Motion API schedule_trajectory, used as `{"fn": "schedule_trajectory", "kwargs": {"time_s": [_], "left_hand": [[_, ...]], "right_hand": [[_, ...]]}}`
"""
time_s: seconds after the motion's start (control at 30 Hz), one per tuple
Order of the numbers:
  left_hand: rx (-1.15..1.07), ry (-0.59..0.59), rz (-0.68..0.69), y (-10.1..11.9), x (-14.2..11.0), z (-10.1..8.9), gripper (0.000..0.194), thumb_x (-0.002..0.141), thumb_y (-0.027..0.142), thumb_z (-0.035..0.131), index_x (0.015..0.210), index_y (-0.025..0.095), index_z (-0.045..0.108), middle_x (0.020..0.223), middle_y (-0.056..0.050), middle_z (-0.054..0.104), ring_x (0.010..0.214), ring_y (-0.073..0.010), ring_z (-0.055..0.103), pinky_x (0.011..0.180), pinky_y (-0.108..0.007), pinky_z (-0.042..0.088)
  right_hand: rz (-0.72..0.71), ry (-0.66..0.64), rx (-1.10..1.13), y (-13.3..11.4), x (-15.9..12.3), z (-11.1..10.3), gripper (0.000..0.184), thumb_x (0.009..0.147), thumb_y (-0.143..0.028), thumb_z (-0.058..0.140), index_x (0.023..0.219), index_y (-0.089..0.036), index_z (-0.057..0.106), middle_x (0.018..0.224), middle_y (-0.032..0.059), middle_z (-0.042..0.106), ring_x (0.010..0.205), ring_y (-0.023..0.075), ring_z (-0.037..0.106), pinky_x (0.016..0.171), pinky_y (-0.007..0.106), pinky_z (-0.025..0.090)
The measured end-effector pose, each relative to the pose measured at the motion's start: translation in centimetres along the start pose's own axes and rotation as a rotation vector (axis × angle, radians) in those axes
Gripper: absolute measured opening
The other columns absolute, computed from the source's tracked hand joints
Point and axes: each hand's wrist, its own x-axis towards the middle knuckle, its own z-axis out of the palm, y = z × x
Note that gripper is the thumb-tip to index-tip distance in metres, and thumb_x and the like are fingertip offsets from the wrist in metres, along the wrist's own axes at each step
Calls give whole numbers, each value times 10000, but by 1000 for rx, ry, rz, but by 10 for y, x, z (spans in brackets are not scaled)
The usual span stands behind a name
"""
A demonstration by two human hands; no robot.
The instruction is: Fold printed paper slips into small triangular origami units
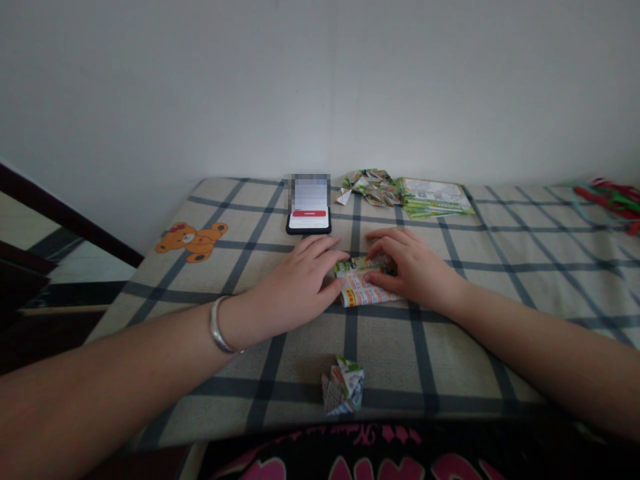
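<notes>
A folded printed leaflet (354,288), green, white and orange, lies flat on the tablecloth between my hands. My left hand (310,277), with a silver bangle on its wrist, rests at the leaflet's left edge, fingers stretched out and thumb beside the paper. Over the right part of the sheet, my right hand (407,267) holds it against the table with thumb and bent fingers; the paper under the palm is hidden. Closer to me stands a small folded paper piece (343,387) with pointed corners, made of similar printed paper.
A phone (309,203) with a lit screen is near the wall. Right of it are several folded paper pieces (373,187) and a stack of leaflets (435,197). Red and green items (613,200) lie far right. The checked tablecloth (240,267) bears a bear picture (193,241).
</notes>
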Motion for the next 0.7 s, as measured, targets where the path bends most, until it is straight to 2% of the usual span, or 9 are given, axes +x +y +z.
{"fn": "schedule_trajectory", "kwargs": {"time_s": [0.23, 0.5, 0.7], "left_hand": [[-50, -3, -63, -3, 0, 3, 346, 908, 333, 508, 1204, 161, 554, 1432, -133, 414, 1381, -266, 329, 1163, -489, 283], [-90, -43, -109, -5, 3, 4, 349, 876, 346, 553, 1182, 179, 553, 1465, -134, 376, 1403, -270, 302, 1172, -495, 262], [-82, -18, -111, -4, 2, 6, 334, 872, 337, 551, 1166, 180, 557, 1462, -137, 380, 1397, -274, 314, 1161, -503, 278]], "right_hand": [[-16, 3, -41, 0, -1, 2, 266, 847, -353, 653, 995, -136, 608, 1277, 175, 567, 1264, 291, 473, 1068, 446, 395], [-44, -15, -29, 3, -1, 6, 225, 860, -334, 637, 987, -153, 594, 1329, 178, 527, 1308, 291, 427, 1087, 463, 389], [-32, -5, -39, -1, 0, 4, 264, 858, -330, 643, 1018, -128, 586, 1271, 193, 555, 1295, 293, 441, 1084, 461, 392]]}}
